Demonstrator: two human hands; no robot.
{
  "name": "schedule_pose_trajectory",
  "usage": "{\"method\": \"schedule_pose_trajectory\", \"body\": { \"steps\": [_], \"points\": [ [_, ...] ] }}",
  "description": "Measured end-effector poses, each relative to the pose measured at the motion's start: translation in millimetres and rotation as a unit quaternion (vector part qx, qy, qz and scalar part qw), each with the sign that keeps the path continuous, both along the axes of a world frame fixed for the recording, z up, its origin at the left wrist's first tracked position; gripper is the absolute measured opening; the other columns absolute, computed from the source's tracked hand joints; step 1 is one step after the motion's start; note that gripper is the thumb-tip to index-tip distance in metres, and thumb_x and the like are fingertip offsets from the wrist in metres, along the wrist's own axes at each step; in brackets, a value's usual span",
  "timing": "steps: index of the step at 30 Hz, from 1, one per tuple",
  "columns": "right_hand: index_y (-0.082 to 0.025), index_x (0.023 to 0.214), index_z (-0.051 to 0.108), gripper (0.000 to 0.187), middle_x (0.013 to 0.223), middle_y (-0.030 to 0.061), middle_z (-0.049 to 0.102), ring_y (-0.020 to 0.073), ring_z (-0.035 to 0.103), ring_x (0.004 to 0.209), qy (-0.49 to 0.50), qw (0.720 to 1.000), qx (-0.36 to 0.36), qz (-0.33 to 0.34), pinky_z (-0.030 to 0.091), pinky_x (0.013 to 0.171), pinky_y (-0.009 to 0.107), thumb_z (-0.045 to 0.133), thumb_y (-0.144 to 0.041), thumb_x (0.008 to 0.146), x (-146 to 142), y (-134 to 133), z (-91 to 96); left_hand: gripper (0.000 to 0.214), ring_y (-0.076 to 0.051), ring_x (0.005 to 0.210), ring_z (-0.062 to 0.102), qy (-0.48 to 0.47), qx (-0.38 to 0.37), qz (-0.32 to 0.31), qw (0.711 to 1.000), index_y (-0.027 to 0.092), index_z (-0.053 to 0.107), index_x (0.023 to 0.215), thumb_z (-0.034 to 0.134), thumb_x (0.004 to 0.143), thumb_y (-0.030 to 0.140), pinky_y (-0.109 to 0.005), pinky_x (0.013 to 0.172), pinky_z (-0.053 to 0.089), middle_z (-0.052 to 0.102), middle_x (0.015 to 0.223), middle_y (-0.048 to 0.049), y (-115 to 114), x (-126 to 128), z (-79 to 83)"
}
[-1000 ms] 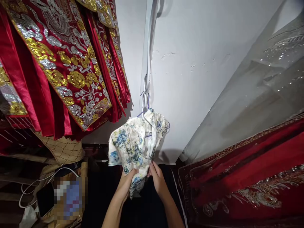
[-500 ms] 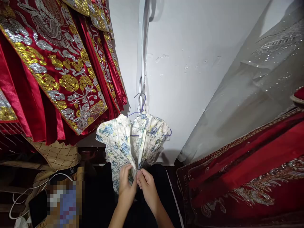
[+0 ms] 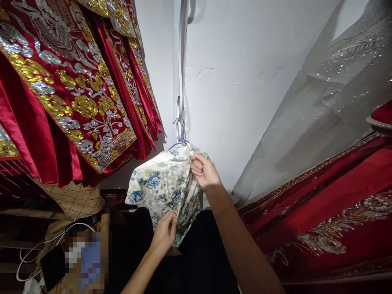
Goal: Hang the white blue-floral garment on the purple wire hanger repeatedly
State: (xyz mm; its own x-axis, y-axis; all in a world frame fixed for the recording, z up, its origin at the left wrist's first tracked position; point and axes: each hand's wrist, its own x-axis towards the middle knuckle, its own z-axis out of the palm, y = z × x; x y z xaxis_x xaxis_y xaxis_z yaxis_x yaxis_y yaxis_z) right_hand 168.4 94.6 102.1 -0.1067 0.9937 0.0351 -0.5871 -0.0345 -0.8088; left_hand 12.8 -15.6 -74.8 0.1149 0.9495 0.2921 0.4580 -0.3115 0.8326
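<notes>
A small white garment with a blue flower print [image 3: 159, 185] hangs on a purple wire hanger [image 3: 180, 136] in front of a white wall. My right hand [image 3: 203, 171] is closed on the garment's upper right part, near the collar and the hanger's shoulder. Lower down, my left hand [image 3: 165, 232] pinches the front edge of the cloth. Both forearms reach up from the bottom of the view.
Red robes with gold and silver embroidery [image 3: 70, 85] hang at the left. A silver-grey sequinned garment [image 3: 321, 106] and red embroidered cloth [image 3: 330, 212] fill the right. A quilted beige bag [image 3: 73, 198], white cables [image 3: 33, 253] and dark clutter lie at lower left.
My right hand has gone up from the garment's front edge to its top by the hanger. My left hand stays low on the cloth. The garment has turned and bunched leftward.
</notes>
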Motion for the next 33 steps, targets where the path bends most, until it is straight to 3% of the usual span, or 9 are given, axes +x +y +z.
{"method": "schedule_pose_trajectory", "body": {
  "steps": [4, 9, 13, 16, 20, 23, 27, 30, 33],
  "points": [
    [-0.019, 0.072, 0.052, 0.028, 0.043, -0.0102, 0.036, 0.0055, 0.026, 0.039, -0.005, 0.997, 0.050, -0.050, 0.019, 0.039, 0.020, 0.069, -0.041, 0.078, -7.0, -9.4, 3.2, 0.014, -0.022, 0.083, 0.060, -0.013, 0.019, 0.002, 1.000, 0.022, 0.064, 0.087, 0.051, 0.093, 0.027, -0.031, 0.077, 0.044, 0.063, 0.085, -0.0052, 19.3, -16.3, 40.0],
    [-0.019, 0.073, 0.057, 0.028, 0.045, -0.0063, 0.046, 0.0073, 0.033, 0.042, -0.143, 0.985, 0.084, -0.042, 0.025, 0.043, 0.021, 0.060, -0.043, 0.087, -19.3, -39.1, -6.8, 0.044, -0.020, 0.097, 0.062, -0.066, 0.174, 0.069, 0.980, 0.026, 0.050, 0.139, 0.053, 0.095, 0.027, -0.032, 0.092, 0.045, 0.066, 0.108, -0.0064, 45.5, -10.2, 136.0],
    [-0.018, 0.074, 0.060, 0.027, 0.047, -0.0057, 0.047, 0.0085, 0.038, 0.045, -0.197, 0.970, 0.129, -0.056, 0.029, 0.047, 0.022, 0.058, -0.042, 0.088, -22.1, -38.4, -2.5, 0.017, -0.017, 0.083, 0.059, 0.023, 0.257, 0.058, 0.964, 0.020, 0.068, 0.102, 0.054, 0.095, 0.026, -0.029, 0.078, 0.045, 0.064, 0.093, -0.0047, 65.6, -4.1, 184.4],
    [-0.018, 0.072, 0.060, 0.029, 0.050, -0.0056, 0.045, 0.0088, 0.038, 0.047, -0.214, 0.960, 0.160, -0.088, 0.028, 0.047, 0.023, 0.061, -0.044, 0.086, -23.2, -31.7, -13.0, 0.012, -0.018, 0.087, 0.058, 0.040, 0.297, 0.078, 0.951, 0.019, 0.067, 0.091, 0.057, 0.094, 0.025, -0.031, 0.081, 0.045, 0.063, 0.089, -0.0041, 69.1, -6.0, 189.1],
    [-0.018, 0.071, 0.059, 0.032, 0.052, -0.0058, 0.042, 0.0086, 0.032, 0.047, -0.246, 0.951, 0.172, -0.081, 0.022, 0.046, 0.024, 0.060, -0.047, 0.086, -33.8, -22.0, -33.4, 0.010, -0.021, 0.091, 0.057, 0.037, 0.311, 0.151, 0.938, 0.021, 0.065, 0.088, 0.059, 0.093, 0.027, -0.036, 0.086, 0.043, 0.064, 0.088, -0.0038, 64.8, -8.8, 174.4],
    [-0.019, 0.070, 0.057, 0.029, 0.053, -0.0052, 0.045, 0.0094, 0.034, 0.048, -0.225, 0.960, 0.157, -0.051, 0.023, 0.046, 0.024, 0.063, -0.045, 0.082, -44.6, -9.2, -45.5, 0.012, -0.021, 0.090, 0.057, 0.018, 0.301, 0.163, 0.939, 0.021, 0.064, 0.087, 0.057, 0.094, 0.027, -0.035, 0.085, 0.044, 0.064, 0.087, -0.0038, 63.0, -2.9, 167.5],
    [-0.022, 0.058, 0.052, 0.032, 0.045, -0.0049, 0.043, 0.0111, 0.034, 0.045, -0.218, 0.971, 0.092, -0.046, 0.023, 0.045, 0.024, 0.066, -0.046, 0.074, -51.2, -1.4, -74.5, 0.013, -0.020, 0.092, 0.058, -0.042, 0.320, 0.181, 0.929, 0.020, 0.062, 0.089, 0.054, 0.095, 0.028, -0.034, 0.087, 0.046, 0.063, 0.091, -0.0044, 64.3, -2.5, 177.3],
    [-0.024, 0.050, 0.046, 0.038, 0.040, -0.0044, 0.037, 0.0116, 0.031, 0.043, -0.214, 0.973, 0.054, -0.067, 0.021, 0.044, 0.025, 0.063, -0.047, 0.075, -51.1, -22.8, -106.5, 0.014, -0.018, 0.093, 0.060, -0.150, 0.309, 0.264, 0.901, 0.019, 0.063, 0.094, 0.059, 0.092, 0.032, -0.032, 0.088, 0.048, 0.063, 0.095, -0.0042, 62.1, -33.2, 180.0],
    [-0.024, 0.052, 0.048, 0.034, 0.044, -0.0038, 0.039, 0.0115, 0.031, 0.043, -0.166, 0.984, 0.023, -0.052, 0.023, 0.046, 0.026, 0.060, -0.042, 0.077, -52.8, -60.8, -130.1, 0.021, -0.015, 0.080, 0.061, -0.358, 0.201, 0.322, 0.853, 0.019, 0.065, 0.094, 0.065, 0.085, 0.038, -0.027, 0.077, 0.052, 0.064, 0.084, -0.0010, 50.2, -80.5, 151.8]
  ]
}}
